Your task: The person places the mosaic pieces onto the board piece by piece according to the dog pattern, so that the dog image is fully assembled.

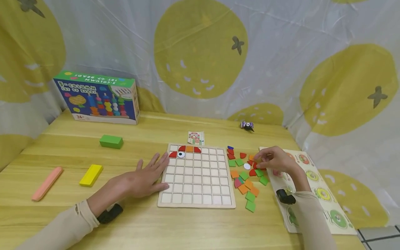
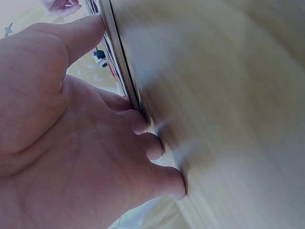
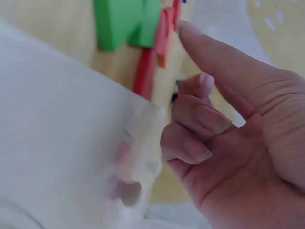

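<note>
The right hand (image 1: 275, 160) curls its fingers (image 3: 200, 119) over the loose coloured pieces (image 1: 247, 175), touching an orange piece (image 1: 251, 158) at the heap's far side; whether it is pinched I cannot tell. The heap lies on the bench (image 1: 140, 225) between the grid board (image 1: 197, 178) and a picture board (image 1: 315, 194). The left hand (image 1: 143, 178) lies flat, fingers (image 2: 147, 143) spread, tips against the grid board's left edge. The square board sits flat, with red and orange pieces in its far row.
</note>
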The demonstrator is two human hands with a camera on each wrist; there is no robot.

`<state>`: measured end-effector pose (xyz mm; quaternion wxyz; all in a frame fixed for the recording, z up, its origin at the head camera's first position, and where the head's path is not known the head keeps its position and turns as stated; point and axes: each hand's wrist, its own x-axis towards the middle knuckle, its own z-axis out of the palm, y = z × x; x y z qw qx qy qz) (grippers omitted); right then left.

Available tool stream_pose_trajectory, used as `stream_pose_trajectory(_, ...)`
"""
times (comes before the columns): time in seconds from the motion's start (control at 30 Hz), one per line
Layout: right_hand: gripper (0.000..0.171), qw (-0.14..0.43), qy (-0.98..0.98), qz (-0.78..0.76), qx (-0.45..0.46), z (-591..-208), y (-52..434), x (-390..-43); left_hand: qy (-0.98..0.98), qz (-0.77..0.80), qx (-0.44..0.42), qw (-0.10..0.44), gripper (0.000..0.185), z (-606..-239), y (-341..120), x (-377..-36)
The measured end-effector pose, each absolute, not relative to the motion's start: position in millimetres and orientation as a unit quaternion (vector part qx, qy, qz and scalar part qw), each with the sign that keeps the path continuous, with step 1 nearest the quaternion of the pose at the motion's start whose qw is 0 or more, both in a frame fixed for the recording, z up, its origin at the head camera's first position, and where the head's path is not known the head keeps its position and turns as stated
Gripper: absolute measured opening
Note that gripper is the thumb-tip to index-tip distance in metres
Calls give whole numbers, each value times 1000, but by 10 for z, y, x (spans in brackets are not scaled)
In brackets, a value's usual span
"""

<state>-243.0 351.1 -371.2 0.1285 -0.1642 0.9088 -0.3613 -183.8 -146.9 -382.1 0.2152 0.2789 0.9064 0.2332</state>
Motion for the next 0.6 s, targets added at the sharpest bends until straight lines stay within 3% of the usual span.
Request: stream_pose_trajectory(0.6, 13, 114, 932, -315, -139, -3778, 3312, -2480, 907, 231, 281, 212, 90, -3811, -1464, -1842)
